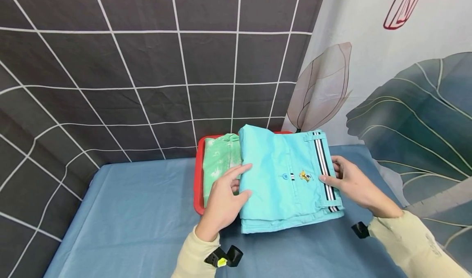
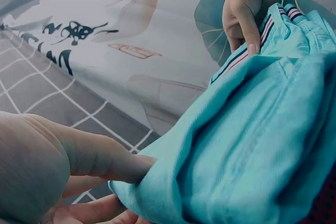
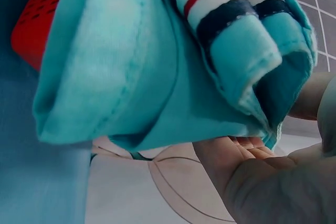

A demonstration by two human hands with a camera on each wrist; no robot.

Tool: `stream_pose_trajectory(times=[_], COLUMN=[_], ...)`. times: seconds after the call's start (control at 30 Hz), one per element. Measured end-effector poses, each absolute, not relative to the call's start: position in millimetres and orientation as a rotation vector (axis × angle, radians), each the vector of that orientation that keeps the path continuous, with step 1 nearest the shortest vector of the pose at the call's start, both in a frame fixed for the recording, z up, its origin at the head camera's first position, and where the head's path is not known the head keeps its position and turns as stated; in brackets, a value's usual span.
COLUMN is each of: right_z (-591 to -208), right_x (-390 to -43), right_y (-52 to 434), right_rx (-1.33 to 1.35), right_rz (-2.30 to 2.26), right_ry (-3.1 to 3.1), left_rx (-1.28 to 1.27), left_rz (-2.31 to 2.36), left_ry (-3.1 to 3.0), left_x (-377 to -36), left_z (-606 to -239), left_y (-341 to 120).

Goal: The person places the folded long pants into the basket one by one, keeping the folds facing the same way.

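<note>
A folded pair of turquoise shorts [image 1: 274,179] lies over the right part of a red basket [image 1: 198,179], its near edge extending past the basket. It has a striped band on the right, a blue button and a small embroidered figure. My left hand [image 1: 225,198] holds the left edge, thumb above and fingers partly under the cloth in the left wrist view. At the striped edge my right hand [image 1: 352,181] grips with the thumb on top; its other fingers go behind the fabric. Left of the shorts, a folded green garment [image 1: 221,161] with pale patches lies in the basket.
A blue cloth [image 1: 140,204] covers the table. Behind it hangs a dark curtain [image 1: 147,61] with a white grid, meeting a white leaf-patterned curtain [image 1: 368,89] at the right. Wrist cameras sit on both cream sleeves [image 1: 413,241].
</note>
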State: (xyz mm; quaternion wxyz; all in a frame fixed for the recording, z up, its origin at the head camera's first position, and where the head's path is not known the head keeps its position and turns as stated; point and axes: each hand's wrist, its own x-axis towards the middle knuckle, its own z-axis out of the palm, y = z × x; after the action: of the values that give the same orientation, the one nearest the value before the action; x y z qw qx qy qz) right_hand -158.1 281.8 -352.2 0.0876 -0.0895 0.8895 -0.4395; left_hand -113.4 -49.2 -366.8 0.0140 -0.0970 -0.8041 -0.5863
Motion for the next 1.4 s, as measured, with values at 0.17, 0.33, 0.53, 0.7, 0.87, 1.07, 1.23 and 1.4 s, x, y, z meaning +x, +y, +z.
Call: stream_pose_trajectory(times=[0.17, 0.33, 0.53, 0.7, 0.87, 1.07, 1.23, 1.4], right_z=[-353, -352, -353, -354, -356, -359, -360, -361], right_x=[-162, -165, -171, -177, -184, -191, -195, -200], right_y=[277, 272, 267, 263, 258, 254, 252, 247], right_rx=[-0.282, -0.301, -0.32, -0.338, -0.345, -0.354, -0.35, -0.321], right_rz=[-1.38, -1.425, -1.461, -1.483, -1.502, -1.54, -1.548, -1.56], right_ry=[2.573, 2.515, 2.469, 2.416, 2.377, 2.31, 2.26, 2.227], left_rx=[-0.269, -0.243, -0.211, -0.192, -0.185, -0.165, -0.162, -0.121], left_rz=[-1.824, -1.82, -1.794, -1.76, -1.738, -1.734, -1.743, -1.745], left_ry=[-2.512, -2.509, -2.515, -2.52, -2.527, -2.526, -2.517, -2.526], left_x=[-115, -117, -121, -124, -129, -135, -140, -144], left_z=[-366, -365, -363, -361, -361, -361, -365, -367], left_y=[-54, -59, -65, -69, -74, -78, -82, -86])
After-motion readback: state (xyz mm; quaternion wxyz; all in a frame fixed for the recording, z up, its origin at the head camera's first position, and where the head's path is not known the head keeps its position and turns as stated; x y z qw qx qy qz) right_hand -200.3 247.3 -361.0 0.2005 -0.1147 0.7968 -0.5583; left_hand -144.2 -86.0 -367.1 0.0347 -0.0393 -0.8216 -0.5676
